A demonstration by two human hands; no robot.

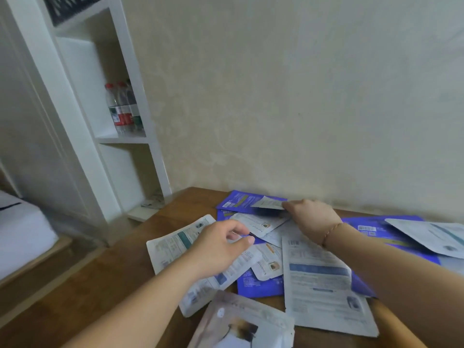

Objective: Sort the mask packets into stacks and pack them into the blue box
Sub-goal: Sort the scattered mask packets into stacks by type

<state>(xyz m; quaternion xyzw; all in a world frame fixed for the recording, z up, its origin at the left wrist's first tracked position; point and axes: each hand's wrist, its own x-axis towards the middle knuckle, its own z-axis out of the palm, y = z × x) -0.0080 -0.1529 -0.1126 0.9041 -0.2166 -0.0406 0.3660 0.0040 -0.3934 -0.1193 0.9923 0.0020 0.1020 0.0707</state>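
1. The mask packets point(319, 280) lie scattered and overlapping on the wooden table point(105, 292) — white ones and blue ones mixed.
2. The right hand point(312, 219) pinches the corner of a small white packet point(267, 203) at the far side, lifted over a blue packet point(238, 200).
3. The left hand point(218, 247) hovers above the pile, fingers loosely curled, grasping nothing.
4. No blue box can be made out.

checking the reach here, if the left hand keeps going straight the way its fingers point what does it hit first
Probably the small white packet lying just past the fingertips of the left hand, which hovers open above the pile. Depth is unclear, so it may pass over it.
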